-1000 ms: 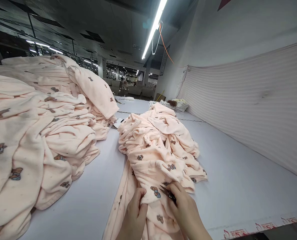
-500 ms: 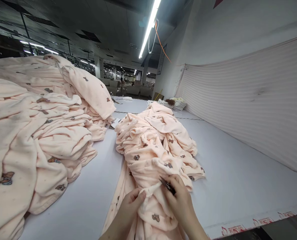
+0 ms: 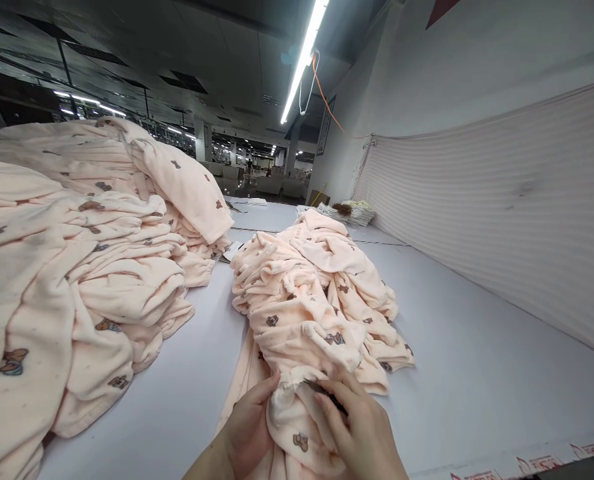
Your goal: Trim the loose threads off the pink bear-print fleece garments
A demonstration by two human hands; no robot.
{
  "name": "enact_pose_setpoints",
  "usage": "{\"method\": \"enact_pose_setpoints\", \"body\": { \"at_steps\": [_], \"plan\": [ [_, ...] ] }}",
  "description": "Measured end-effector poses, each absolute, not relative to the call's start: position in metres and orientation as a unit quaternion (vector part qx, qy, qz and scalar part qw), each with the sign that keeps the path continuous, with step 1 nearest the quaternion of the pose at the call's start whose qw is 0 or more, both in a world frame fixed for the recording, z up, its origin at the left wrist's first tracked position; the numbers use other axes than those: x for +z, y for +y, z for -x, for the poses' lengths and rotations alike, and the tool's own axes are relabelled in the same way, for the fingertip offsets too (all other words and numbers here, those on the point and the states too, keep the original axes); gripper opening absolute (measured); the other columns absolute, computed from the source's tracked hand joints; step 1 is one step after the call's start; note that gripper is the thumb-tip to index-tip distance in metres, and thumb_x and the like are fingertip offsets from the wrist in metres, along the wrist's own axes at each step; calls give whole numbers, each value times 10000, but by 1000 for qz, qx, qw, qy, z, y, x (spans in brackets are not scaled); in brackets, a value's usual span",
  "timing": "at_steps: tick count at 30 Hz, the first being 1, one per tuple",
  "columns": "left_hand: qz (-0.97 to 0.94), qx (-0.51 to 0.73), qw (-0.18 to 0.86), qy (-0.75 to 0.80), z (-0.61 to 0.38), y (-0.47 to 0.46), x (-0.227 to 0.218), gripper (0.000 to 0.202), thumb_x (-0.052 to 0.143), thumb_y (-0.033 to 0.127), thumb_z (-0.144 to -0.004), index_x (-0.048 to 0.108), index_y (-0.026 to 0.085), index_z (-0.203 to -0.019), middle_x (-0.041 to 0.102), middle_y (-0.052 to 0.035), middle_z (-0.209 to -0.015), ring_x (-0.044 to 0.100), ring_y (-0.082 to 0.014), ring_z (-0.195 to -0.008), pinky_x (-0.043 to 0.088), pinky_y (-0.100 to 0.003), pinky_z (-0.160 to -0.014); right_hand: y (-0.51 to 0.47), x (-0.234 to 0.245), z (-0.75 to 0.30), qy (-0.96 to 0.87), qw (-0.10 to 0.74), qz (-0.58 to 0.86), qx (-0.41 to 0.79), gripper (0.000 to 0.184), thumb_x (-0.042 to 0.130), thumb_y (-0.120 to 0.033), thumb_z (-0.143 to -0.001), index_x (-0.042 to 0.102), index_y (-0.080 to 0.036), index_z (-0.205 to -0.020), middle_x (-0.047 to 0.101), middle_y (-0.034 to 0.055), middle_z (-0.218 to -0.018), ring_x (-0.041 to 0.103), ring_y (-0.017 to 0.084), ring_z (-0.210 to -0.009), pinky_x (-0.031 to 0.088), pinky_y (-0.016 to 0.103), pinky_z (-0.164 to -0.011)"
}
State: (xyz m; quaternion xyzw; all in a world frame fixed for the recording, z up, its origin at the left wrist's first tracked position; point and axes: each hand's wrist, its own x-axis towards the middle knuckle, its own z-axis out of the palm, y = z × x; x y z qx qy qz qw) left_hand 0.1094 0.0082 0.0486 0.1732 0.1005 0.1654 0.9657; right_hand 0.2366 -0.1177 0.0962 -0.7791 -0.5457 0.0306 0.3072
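A heap of peach fleece garments (image 3: 317, 293) with small bear prints lies in front of me on the white table (image 3: 477, 373). My left hand (image 3: 247, 427) pinches a fold of the nearest garment at its near end, fingers closed on the cloth. My right hand (image 3: 361, 433) presses on the same fold beside it and holds small dark thread snips (image 3: 327, 395), mostly hidden under the cloth and fingers.
A much larger stack of the same peach garments (image 3: 77, 267) fills the left side of the table. A striped fabric wall (image 3: 501, 213) runs along the right. A small pile of pale items (image 3: 354, 212) sits at the far end. The table's front edge (image 3: 527, 463) carries red printed marks.
Both hands have slid nearer to me along the garment, and the cloth fold has turned over the snips, which showed plainly before.
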Motion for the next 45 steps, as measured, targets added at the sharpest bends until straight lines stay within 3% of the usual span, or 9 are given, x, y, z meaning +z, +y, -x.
{"method": "enact_pose_setpoints", "body": {
  "at_steps": [16, 20, 27, 30, 34, 41, 45],
  "plan": [
    [-157, 159, 972, 73, -114, 2, 49, 391, 452, 290, -929, 566, 92, -1246, 711, -118, -1119, 594, -280, -1150, 326, -418, -1074, -109, 87, -247, -510, 417, 746, 100, 236, 509, -364, -914, 709, -242, -888, 647, 26, -866, 615, 190, -847, 458, 270, -727],
    [-155, 164, 972, 60, -117, 0, 48, 396, 444, 299, -931, 577, 81, -1233, 713, -130, -1111, 592, -282, -1151, 320, -423, -1079, -107, 86, -248, -524, 399, 744, 113, 199, 566, -365, -880, 704, -243, -956, 644, 25, -876, 619, 194, -838, 466, 276, -709],
    [-165, 166, 971, 53, -118, -1, 49, 396, 430, 307, -938, 582, 92, -1234, 713, -124, -1110, 580, -273, -1166, 303, -425, -1093, -109, 84, -252, -542, 386, 743, 68, 202, 519, -339, -906, 686, -251, -979, 645, 24, -893, 632, 189, -845, 489, 274, -715],
    [-168, 152, 973, 39, -116, -1, 54, 401, 411, 304, -944, 592, 79, -1221, 706, -136, -1119, 567, -282, -1181, 295, -436, -1097, -112, 82, -250, -590, 325, 739, 15, 221, 541, -298, -886, 639, -261, -1080, 637, 32, -952, 636, 202, -827, 495, 297, -684],
    [-188, 159, 968, 40, -116, 1, 55, 406, 401, 299, -948, 595, 66, -1218, 696, -143, -1136, 548, -268, -1201, 286, -414, -1103, -111, 80, -248, -596, 314, 738, -52, 214, 471, -297, -922, 654, -245, -1022, 644, 42, -922, 639, 210, -781, 484, 315, -645],
    [-322, 172, 928, 79, -119, 2, 57, 386, 436, 284, -922, 606, 82, -1203, 691, -139, -1145, 550, -279, -1186, 334, -428, -1065, -116, 85, -260, -566, 357, 743, 5, 239, 460, -316, -927, 670, -226, -998, 641, 47, -922, 628, 199, -815, 470, 302, -687],
    [-398, 181, 893, 105, -135, 3, 64, 357, 506, 282, -888, 615, 123, -1189, 698, -114, -1132, 590, -279, -1119, 364, -427, -1022, -142, 86, -255, -531, 431, 712, 162, 256, 581, -336, -856, 612, -230, -1087, 633, 47, -1055, 593, 213, -999, 456, 299, -842]
  ]
}}
